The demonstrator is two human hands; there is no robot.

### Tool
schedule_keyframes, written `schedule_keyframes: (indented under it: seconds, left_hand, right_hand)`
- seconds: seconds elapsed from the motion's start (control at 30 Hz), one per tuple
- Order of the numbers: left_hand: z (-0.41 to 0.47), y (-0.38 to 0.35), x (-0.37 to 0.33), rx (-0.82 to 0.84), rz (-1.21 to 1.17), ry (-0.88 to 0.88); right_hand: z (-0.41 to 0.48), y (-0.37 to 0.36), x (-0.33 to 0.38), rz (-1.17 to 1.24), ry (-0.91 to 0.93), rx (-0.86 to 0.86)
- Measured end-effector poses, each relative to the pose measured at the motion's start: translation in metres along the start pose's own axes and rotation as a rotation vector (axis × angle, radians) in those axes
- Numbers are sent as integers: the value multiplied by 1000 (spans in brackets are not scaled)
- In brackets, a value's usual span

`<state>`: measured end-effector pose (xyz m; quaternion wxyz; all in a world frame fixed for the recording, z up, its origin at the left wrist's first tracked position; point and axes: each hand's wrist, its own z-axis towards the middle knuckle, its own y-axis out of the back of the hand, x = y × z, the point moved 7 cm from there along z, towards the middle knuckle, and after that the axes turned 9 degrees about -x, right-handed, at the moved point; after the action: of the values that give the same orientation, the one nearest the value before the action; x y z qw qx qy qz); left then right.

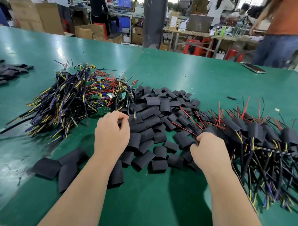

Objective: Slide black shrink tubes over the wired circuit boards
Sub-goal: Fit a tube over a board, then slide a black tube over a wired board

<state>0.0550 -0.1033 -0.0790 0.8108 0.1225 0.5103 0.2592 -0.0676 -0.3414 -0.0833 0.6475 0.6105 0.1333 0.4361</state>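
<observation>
A heap of loose black shrink tubes (155, 113) lies in the middle of the green table (154, 204). To its left is a tangle of bare wired circuit boards (84, 95) with green boards and yellow, purple and red leads. On the right lies a pile of sleeved boards (262, 142). My left hand (112, 133) sits at the near left edge of the tube heap, its fingers curled and pinching a black tube that is mostly hidden. My right hand (209, 151) grips a tube-covered board (185, 140) with red wires running out of it.
Three larger flat black tubes (57, 166) lie near my left forearm. More black sleeves (1, 73) are piled at the far left. A phone (254, 68) rests by the far edge. Beyond the table, people stand among cardboard boxes, benches and red stools.
</observation>
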Motion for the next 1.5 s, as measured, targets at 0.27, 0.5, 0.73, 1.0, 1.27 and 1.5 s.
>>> schedule_keyframes:
  seconds: [0.27,0.5,0.73,1.0,1.27,1.5]
  left_hand:
    - [3,7,29,-21,401,168]
    - [10,4,42,61,596,140]
    - [17,-8,24,4,481,-103]
    - [26,-2,25,-87,107,-7]
    - [5,16,-32,234,-848,-112]
    - [-45,-19,-50,1016,-548,-13]
  right_hand:
    - [-12,-19,36,99,250,71]
    - [-17,-19,44,338,293,65]
    - [-19,-13,47,415,304,17]
    - [-16,-13,43,473,249,-10]
    - [-18,-20,49,1400,-192,274]
    - [-28,-29,65,1543,-242,457]
